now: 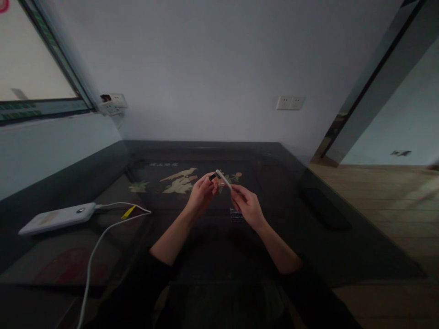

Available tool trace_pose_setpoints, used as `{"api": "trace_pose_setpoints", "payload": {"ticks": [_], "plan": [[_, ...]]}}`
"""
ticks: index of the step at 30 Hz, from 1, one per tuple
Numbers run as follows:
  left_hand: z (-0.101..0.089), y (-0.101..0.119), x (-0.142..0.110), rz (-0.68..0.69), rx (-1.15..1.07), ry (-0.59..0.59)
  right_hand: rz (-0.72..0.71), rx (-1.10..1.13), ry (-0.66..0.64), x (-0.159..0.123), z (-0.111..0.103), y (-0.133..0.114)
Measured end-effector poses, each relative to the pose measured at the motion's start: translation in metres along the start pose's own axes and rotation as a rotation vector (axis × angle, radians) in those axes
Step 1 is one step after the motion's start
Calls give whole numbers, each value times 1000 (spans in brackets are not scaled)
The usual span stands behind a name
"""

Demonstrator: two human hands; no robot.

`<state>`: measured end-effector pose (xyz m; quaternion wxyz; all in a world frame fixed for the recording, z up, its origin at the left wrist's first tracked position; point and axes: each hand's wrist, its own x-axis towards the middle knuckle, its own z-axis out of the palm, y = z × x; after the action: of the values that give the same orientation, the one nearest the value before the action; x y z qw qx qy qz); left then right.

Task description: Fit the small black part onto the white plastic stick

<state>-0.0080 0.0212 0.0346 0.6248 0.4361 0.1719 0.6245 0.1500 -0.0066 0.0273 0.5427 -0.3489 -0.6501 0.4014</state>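
My left hand (pixel 202 191) is raised over the middle of the table, its fingers closed around a small black piece (pixel 213 176). A slim, pale stick-like thing (pixel 224 179) is pinched in my right hand (pixel 248 204). The stick's upper end meets or nearly meets the black piece; whether they touch or are joined I cannot tell. Just below my right fingers lies a small dark block with light lines (pixel 236 215), partly covered by that hand.
A white power bank (pixel 58 218) lies on the left of the dark glossy table (pixel 274 256); its white cable (pixel 89 265) with a yellow tag (pixel 128 212) runs off the front edge. A dark flat object (pixel 324 209) is on the right. Behind stands a wall with sockets (pixel 290 103).
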Motion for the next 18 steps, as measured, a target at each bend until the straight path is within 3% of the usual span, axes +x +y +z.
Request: {"api": "trace_pose_setpoints", "payload": {"ticks": [18], "plan": [[-7,-10,3,30,30,-33,105,75,41,1,4,10]]}}
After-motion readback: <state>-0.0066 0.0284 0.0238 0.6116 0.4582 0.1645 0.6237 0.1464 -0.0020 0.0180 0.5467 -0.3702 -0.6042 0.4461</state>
